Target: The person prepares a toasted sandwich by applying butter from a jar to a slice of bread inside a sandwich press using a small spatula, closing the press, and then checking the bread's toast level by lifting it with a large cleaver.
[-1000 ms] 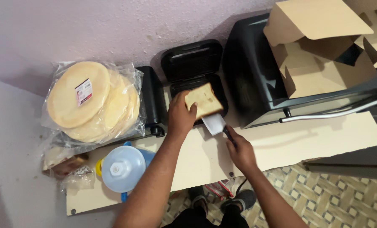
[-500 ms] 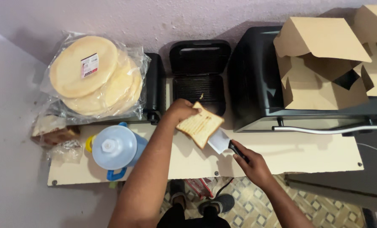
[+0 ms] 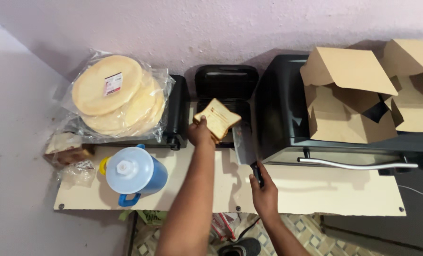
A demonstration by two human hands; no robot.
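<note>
Two hands at work over a cream shelf (image 3: 344, 199). Left hand (image 3: 200, 133) closed on the lower edge of a toasted sandwich (image 3: 218, 119), held tilted above the open black sandwich press (image 3: 225, 90), whose lid stands raised against the wall. Right hand (image 3: 265, 193) wrapped around the dark handle of a spatula (image 3: 245, 148), its flat metal blade pointing toward the press, just below and to the right of the sandwich. Right of the press: a black countertop oven (image 3: 287, 118) bearing open cardboard boxes (image 3: 354, 99). Left of the press: a dark appliance (image 3: 178, 114) carrying a clear bag of round flatbreads (image 3: 116, 95). Nearer the shelf's front edge: a blue jug (image 3: 134, 173) with a pale lid, and beside it wrapped bread (image 3: 67, 149).
</note>
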